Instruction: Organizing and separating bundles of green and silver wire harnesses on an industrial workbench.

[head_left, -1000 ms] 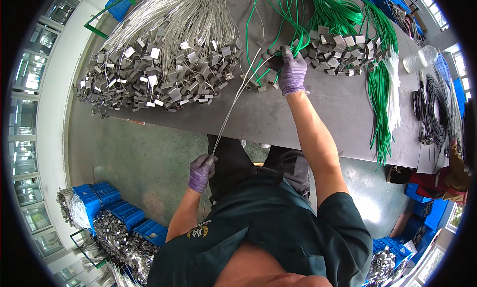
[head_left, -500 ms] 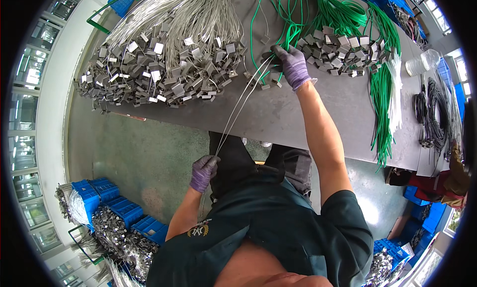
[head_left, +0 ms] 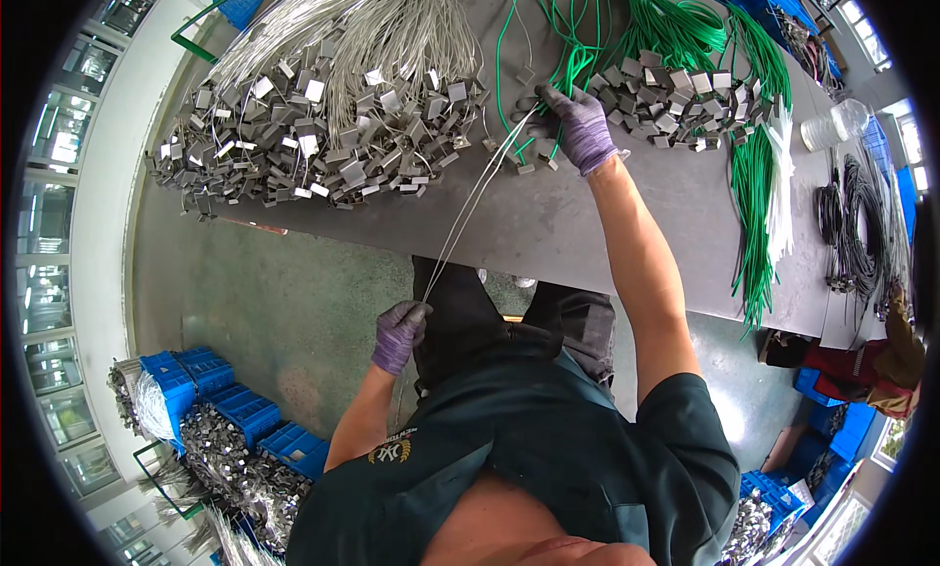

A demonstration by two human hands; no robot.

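Note:
Thin silver wires (head_left: 458, 228) stretch taut between my two hands, over the table's near edge. My left hand (head_left: 400, 333), in a purple and grey glove, is closed on their lower end in front of my body. Above the table, my right hand (head_left: 582, 128), gloved the same way, is closed round their upper end. Green cords (head_left: 576, 67) run to the fingers of my right hand, and I cannot tell whether it grips them too. Small metal blocks (head_left: 537, 160) lie just below that hand.
On the table (head_left: 676, 213), a big heap of metal blocks with silver wires (head_left: 333, 135) lies left; green-corded blocks (head_left: 676, 101) lie right. Green cords (head_left: 752, 243) hang over the near edge, beside black wire coils (head_left: 847, 223). Blue crates (head_left: 245, 414) stand on the floor.
Both hands have shifted only slightly, the left one a little upward. The wires stay stretched between them.

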